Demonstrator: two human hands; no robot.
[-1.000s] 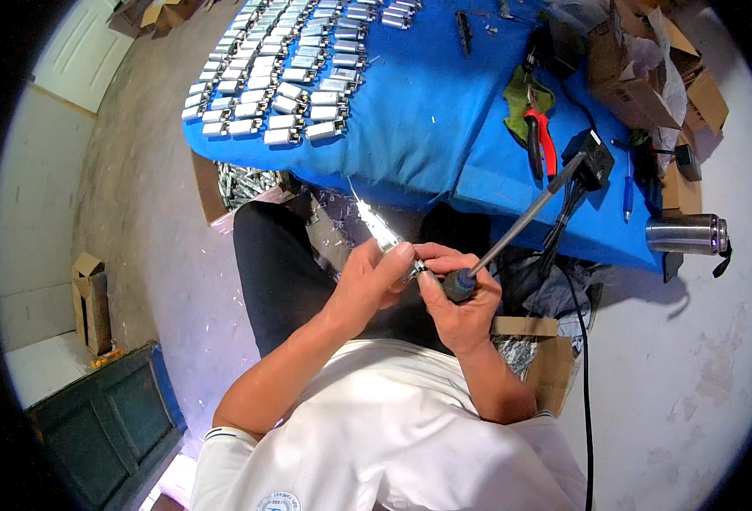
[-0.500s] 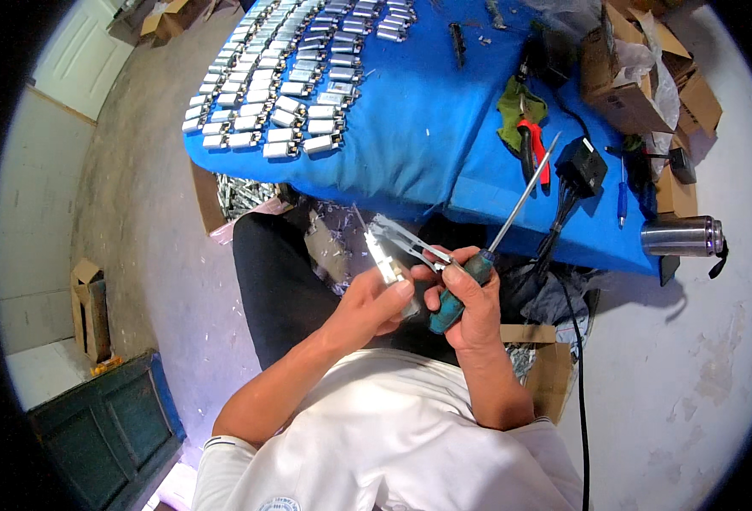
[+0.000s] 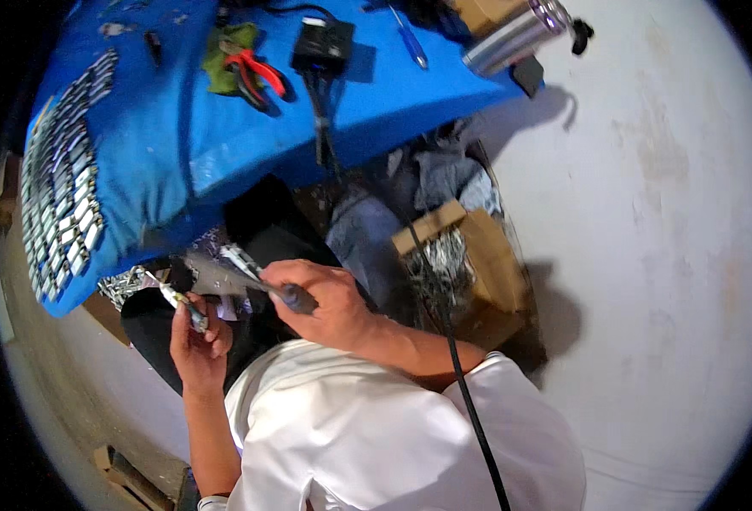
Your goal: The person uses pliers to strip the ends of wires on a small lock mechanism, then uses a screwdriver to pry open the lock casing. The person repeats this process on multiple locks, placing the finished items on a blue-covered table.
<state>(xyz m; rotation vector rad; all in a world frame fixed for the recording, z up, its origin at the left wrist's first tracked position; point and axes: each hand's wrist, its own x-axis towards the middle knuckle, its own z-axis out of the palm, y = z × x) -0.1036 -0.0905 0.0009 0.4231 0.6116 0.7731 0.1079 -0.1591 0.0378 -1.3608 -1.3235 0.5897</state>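
Observation:
My left hand (image 3: 199, 351) grips a small pale part with a thin metal tip (image 3: 171, 295), held upright over my lap between thumb and fingers. To its right, my right hand (image 3: 325, 298) is closed around a screwdriver with a dark handle (image 3: 299, 299); its shaft is smeared by motion and points left toward the small part. A slim silver metal piece (image 3: 240, 260) sticks out beyond the fingers of my right hand, and how it is held there is hidden. Whether the screwdriver touches the small part I cannot tell.
Rows of small silver rectangular parts (image 3: 68, 204) lie on the blue-covered table (image 3: 137, 183). Red-handled pliers (image 3: 255, 73), a black box with cables (image 3: 323, 47), a blue screwdriver (image 3: 412, 44) and a steel flask (image 3: 516, 36) are there too. A cardboard box (image 3: 493, 260) holds silver pieces; a black cable (image 3: 459, 366) hangs nearby.
The view has swung right, so the table appears further left. My right hand has turned the screwdriver from pointing up and right to pointing left. Both hands keep their grip.

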